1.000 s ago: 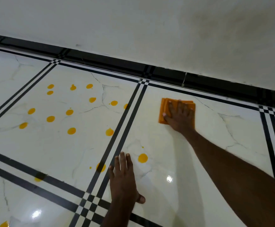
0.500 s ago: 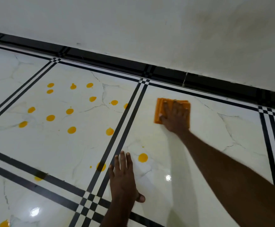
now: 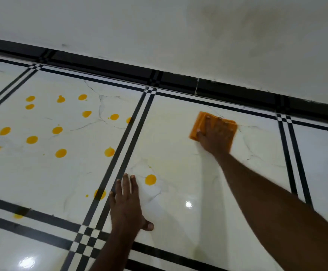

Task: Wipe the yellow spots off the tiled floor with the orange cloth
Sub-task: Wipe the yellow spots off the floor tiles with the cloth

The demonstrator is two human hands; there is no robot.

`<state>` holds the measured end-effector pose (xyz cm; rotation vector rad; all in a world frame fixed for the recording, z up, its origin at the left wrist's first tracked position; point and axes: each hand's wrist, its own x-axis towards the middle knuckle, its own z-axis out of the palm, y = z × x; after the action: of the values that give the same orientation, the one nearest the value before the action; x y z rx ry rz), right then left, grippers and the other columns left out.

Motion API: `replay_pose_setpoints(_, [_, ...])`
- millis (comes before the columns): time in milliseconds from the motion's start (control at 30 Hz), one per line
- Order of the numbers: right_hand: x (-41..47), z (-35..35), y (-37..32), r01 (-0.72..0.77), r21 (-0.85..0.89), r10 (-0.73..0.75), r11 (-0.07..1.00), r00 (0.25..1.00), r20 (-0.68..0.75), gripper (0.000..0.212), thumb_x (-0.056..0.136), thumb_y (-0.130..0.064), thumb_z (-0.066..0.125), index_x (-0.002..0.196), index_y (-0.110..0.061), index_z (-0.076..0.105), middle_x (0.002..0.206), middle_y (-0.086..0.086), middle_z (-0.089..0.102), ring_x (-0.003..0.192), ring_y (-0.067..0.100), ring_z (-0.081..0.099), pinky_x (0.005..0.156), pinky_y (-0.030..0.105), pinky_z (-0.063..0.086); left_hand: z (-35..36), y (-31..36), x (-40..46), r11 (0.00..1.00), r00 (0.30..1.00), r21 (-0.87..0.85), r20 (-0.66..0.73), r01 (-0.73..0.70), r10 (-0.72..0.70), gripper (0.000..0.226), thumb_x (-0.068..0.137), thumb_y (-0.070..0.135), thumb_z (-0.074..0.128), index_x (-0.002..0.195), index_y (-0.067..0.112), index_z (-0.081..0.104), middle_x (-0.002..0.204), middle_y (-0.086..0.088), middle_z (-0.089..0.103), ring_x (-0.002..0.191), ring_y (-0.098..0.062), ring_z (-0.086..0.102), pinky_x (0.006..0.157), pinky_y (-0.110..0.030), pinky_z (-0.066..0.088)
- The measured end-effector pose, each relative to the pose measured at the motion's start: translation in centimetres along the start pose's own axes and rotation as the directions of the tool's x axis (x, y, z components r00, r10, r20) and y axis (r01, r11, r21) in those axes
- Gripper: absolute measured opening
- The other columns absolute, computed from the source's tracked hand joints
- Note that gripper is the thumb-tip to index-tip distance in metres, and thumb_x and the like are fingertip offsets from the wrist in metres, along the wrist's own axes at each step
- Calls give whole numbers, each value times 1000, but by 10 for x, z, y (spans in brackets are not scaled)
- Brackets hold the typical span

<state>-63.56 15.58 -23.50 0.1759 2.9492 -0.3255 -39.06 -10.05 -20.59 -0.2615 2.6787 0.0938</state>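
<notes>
A folded orange cloth (image 3: 197, 126) lies flat on the glossy white tiled floor (image 3: 178, 153), near the wall. My right hand (image 3: 214, 136) presses down on the cloth with spread fingers and covers most of it. My left hand (image 3: 127, 204) rests palm-down on the floor, nearer to me, fingers apart, holding nothing. One yellow spot (image 3: 150, 179) sits just right of my left fingertips. Several more yellow spots (image 3: 57, 130) dot the tile to the left, and one (image 3: 100, 194) lies on the black stripe.
A white wall (image 3: 159, 32) with a black skirting band (image 3: 120, 69) runs along the far side. Black double stripes (image 3: 133, 130) divide the tiles. Faint yellowish smears (image 3: 171, 137) show on the tile around the cloth.
My right hand has slid the cloth to the right along the wall side of the tile. The left hand stays planted in the same place.
</notes>
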Motion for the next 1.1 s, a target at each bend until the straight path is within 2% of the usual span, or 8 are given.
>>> replay_pose_setpoints(100, [-41, 35, -61, 316, -52, -315, 947, 949, 12, 79, 91, -63, 24, 159, -24, 29, 163, 24, 28, 147, 53, 28, 118, 72, 14, 0, -3, -1, 1000, 1000, -9, -10, -4, 4, 160, 50, 75, 79, 153, 10, -24, 163, -14, -23, 152, -35, -15, 124, -48, 9])
replay_pose_setpoints(200, [-76, 32, -26, 394, -107, -389, 913, 919, 69, 78, 91, -71, 13, 160, -38, 0, 170, 12, 11, 155, 42, 10, 123, 62, 2, 1, -4, 1, 1000, 1000, -12, -20, -22, 22, 160, 49, 77, 78, 154, 9, -22, 164, -15, -20, 152, -36, -13, 124, -48, 11])
replay_pose_setpoints(433, [-5, -15, 69, -86, -39, 86, 996, 996, 5, 81, 96, -69, 22, 163, -29, 2, 170, 19, -1, 155, 46, 0, 122, 66, 0, 3, 2, 5, 998, 1000, 65, -20, -17, 18, 160, 49, 78, 78, 154, 4, -18, 163, -19, -18, 152, -39, -9, 123, -50, 14])
replay_pose_setpoints(567, [-45, 23, -25, 188, -46, -185, 981, 981, 63, 77, 97, -66, 23, 163, -30, 4, 170, 18, 1, 155, 45, 0, 123, 64, -3, -2, 5, 2, 999, 999, 33, -34, -23, 25, 160, 48, 78, 78, 156, 7, -15, 165, -18, -15, 153, -37, -7, 124, -48, 12])
replay_pose_setpoints(700, [-139, 52, -55, 494, -105, -485, 863, 869, 98, 77, 92, -66, 23, 161, -33, 18, 168, 15, 20, 153, 44, 19, 122, 63, 8, -8, -2, -5, 998, 1000, -55, -6, -14, 13, 159, 49, 70, 84, 156, 10, -18, 164, -14, -20, 152, -35, -15, 124, -50, 5])
replay_pose_setpoints(867, [-146, 36, 33, 431, -161, -428, 888, 902, 60, 79, 92, -72, 21, 159, -30, 28, 163, 18, 31, 145, 49, 34, 116, 68, 24, -9, 0, -10, 995, 1000, -95, -22, -7, 5, 157, 51, 65, 87, 157, 10, -15, 165, -14, -18, 152, -35, -15, 124, -53, 6])
replay_pose_setpoints(967, [-102, 35, -5, 321, -121, -322, 939, 947, 13, 88, 87, -73, 17, 160, -24, 26, 164, 24, 25, 147, 55, 25, 115, 74, 18, -8, 0, -11, 997, 1000, -75, -21, 3, -5, 154, 53, 65, 86, 157, 11, -15, 166, -12, -16, 153, -34, -14, 124, -51, 6])
replay_pose_setpoints(1100, [-136, 56, -99, 454, -126, -453, 882, 891, 33, 86, 91, -71, 8, 161, -24, 23, 165, 24, 22, 149, 54, 20, 118, 73, 13, 0, 5, -36, 990, 990, -124, -114, 69, -83, 138, 67, 66, 78, 158, 7, -9, 166, -18, -6, 153, -33, -9, 125, -49, 1])
